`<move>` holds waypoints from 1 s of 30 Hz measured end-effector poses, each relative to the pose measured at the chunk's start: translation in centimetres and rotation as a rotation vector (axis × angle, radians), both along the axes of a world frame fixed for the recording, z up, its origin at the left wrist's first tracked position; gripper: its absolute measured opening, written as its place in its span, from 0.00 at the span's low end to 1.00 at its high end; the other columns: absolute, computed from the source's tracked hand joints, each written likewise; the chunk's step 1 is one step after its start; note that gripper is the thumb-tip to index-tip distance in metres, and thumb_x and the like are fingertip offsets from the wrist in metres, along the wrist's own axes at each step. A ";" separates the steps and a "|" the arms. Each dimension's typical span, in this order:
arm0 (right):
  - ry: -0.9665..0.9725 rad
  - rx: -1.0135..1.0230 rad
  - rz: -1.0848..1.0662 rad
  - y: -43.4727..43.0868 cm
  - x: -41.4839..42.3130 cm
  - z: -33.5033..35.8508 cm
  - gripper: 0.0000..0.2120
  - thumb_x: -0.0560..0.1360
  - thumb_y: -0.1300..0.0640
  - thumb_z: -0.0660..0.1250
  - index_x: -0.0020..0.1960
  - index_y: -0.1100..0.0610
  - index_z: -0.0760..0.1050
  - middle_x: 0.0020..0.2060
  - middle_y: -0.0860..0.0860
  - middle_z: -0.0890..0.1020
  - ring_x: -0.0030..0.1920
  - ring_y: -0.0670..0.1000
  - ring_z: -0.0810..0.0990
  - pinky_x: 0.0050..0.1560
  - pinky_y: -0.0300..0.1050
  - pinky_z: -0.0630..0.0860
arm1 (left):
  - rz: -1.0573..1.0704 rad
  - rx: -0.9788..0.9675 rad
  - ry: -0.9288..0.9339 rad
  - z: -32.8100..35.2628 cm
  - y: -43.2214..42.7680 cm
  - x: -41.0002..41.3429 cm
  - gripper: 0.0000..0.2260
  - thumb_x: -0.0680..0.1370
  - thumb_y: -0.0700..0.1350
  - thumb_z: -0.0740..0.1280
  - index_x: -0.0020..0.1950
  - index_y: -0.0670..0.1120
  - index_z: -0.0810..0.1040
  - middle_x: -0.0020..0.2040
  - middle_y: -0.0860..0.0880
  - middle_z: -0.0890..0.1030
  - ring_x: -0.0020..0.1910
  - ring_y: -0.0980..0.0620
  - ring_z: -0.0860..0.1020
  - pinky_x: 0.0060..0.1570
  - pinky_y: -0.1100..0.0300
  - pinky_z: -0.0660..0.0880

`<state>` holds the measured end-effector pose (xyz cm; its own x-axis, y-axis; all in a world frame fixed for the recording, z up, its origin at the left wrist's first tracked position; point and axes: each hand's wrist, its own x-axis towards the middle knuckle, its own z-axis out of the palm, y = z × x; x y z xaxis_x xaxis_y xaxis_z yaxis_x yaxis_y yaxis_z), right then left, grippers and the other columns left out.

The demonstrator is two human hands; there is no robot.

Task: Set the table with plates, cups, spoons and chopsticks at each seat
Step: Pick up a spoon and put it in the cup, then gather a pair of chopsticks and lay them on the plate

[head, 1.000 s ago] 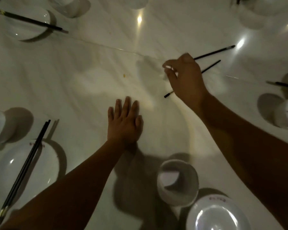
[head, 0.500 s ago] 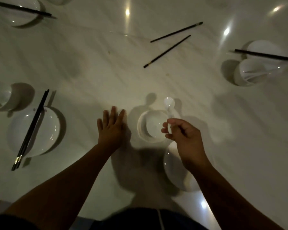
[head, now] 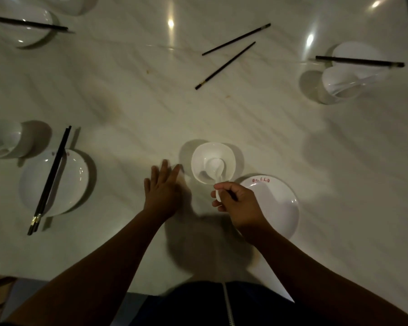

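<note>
Gripping glossy white spoon (head: 216,171), hand (head: 238,204).

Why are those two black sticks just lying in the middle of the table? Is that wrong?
A bit odd, yes. The two loose chopsticks lie splayed apart on the bare table, while other pairs sit together across plates.

The left hand (head: 161,192) lies flat on the table (head: 132,109), just left of the cup (head: 213,162). A spoon (head: 216,171) lies in that cup, its handle in the right hand (head: 237,204). A plate (head: 278,203) sits just right of the right hand. Two loose chopsticks (head: 226,64) lie apart, well beyond both hands. Far left of the left hand, a chopstick pair (head: 50,180) rests across another plate (head: 76,182), with a second cup (head: 4,140) beyond it.
</note>
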<state>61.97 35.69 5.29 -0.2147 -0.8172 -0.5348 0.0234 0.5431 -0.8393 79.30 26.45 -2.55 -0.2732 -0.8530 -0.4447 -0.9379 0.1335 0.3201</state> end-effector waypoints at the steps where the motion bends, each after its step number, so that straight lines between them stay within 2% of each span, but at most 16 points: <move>1: -0.001 0.005 -0.002 -0.2 0.1 -0.1 0.07 0.80 0.57 0.60 0.55 0.52 0.76 0.47 0.47 0.82 0.46 0.48 0.82 0.44 0.33 0.79 | -0.006 -0.001 0.002 0.0 0.1 0.1 0.24 0.82 0.50 0.53 0.77 0.56 0.48 0.79 0.49 0.42 0.77 0.43 0.38 0.74 0.41 0.42; 6: -0.019 0.029 -0.002 -1.1 0.5 -0.5 0.06 0.80 0.57 0.59 0.53 0.52 0.74 0.44 0.49 0.81 0.41 0.48 0.80 0.39 0.31 0.78 | 0.011 -0.021 0.021 0.1 0.2 0.0 0.24 0.82 0.51 0.52 0.77 0.56 0.50 0.79 0.48 0.44 0.77 0.43 0.39 0.74 0.41 0.44; 10: -0.030 0.079 0.023 -1.7 0.0 -0.7 0.06 0.79 0.56 0.62 0.56 0.51 0.69 0.46 0.53 0.81 0.41 0.52 0.82 0.41 0.39 0.80 | 0.031 -0.053 0.023 0.3 0.4 -0.1 0.22 0.82 0.51 0.52 0.76 0.56 0.54 0.79 0.48 0.48 0.77 0.43 0.43 0.74 0.42 0.46; 13: 0.078 0.114 0.084 -2.7 -1.8 -0.1 0.09 0.78 0.52 0.64 0.56 0.51 0.68 0.44 0.53 0.82 0.37 0.51 0.83 0.36 0.39 0.79 | 0.078 -0.084 0.043 0.8 -0.5 -0.3 0.19 0.81 0.52 0.54 0.72 0.56 0.62 0.77 0.47 0.56 0.76 0.41 0.51 0.72 0.42 0.51; 15: 0.102 0.114 0.108 -3.9 -3.2 0.4 0.08 0.78 0.51 0.62 0.54 0.53 0.71 0.42 0.52 0.82 0.36 0.50 0.81 0.34 0.39 0.78 | 0.099 -0.110 0.060 0.8 -1.8 -0.4 0.16 0.79 0.50 0.58 0.68 0.55 0.68 0.73 0.46 0.61 0.72 0.40 0.56 0.69 0.43 0.55; 19: 0.192 0.049 0.096 -9.1 -6.1 -0.1 0.06 0.79 0.56 0.61 0.47 0.53 0.76 0.41 0.51 0.82 0.38 0.51 0.80 0.40 0.44 0.79 | 0.101 -0.158 0.024 0.2 -6.0 -1.4 0.11 0.77 0.48 0.61 0.58 0.51 0.74 0.68 0.44 0.65 0.67 0.39 0.60 0.65 0.44 0.58; 22: 0.335 -0.010 0.068 -14.3 -8.7 -1.9 0.06 0.78 0.56 0.62 0.45 0.51 0.76 0.43 0.51 0.82 0.43 0.51 0.80 0.47 0.46 0.77 | 0.119 -0.190 0.009 -0.2 -10.6 -3.2 0.11 0.76 0.45 0.61 0.57 0.49 0.75 0.67 0.43 0.66 0.66 0.39 0.60 0.64 0.45 0.59; 26: 0.604 -0.037 0.175 -20.5 -11.5 -5.2 0.06 0.78 0.55 0.62 0.51 0.56 0.76 0.47 0.50 0.81 0.46 0.47 0.77 0.47 0.36 0.68 | 0.124 -0.277 0.056 -0.4 -17.1 -6.8 0.13 0.77 0.45 0.60 0.61 0.49 0.74 0.66 0.43 0.67 0.65 0.39 0.64 0.62 0.47 0.62; 28: 0.685 -0.070 0.208 -23.6 -12.2 -6.5 0.09 0.78 0.56 0.62 0.56 0.56 0.76 0.50 0.53 0.81 0.47 0.51 0.78 0.48 0.37 0.70 | 0.082 -0.349 0.101 -0.4 -20.4 -8.7 0.13 0.77 0.44 0.61 0.61 0.48 0.74 0.65 0.43 0.69 0.63 0.39 0.66 0.61 0.48 0.64; 30: 0.731 -0.123 0.239 -26.3 -12.5 -7.6 0.15 0.78 0.57 0.60 0.64 0.54 0.73 0.54 0.56 0.78 0.50 0.55 0.78 0.54 0.44 0.74 | 0.047 -0.375 0.178 -0.3 -23.9 -10.7 0.12 0.77 0.43 0.62 0.60 0.48 0.75 0.63 0.42 0.71 0.61 0.38 0.68 0.60 0.49 0.65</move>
<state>49.46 9.36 -2.28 -0.2884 -0.9299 -0.2282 -0.6651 0.3660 -0.6509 68.59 2.57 -2.86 -0.2749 -0.9602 -0.0499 -0.8802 0.2305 0.4149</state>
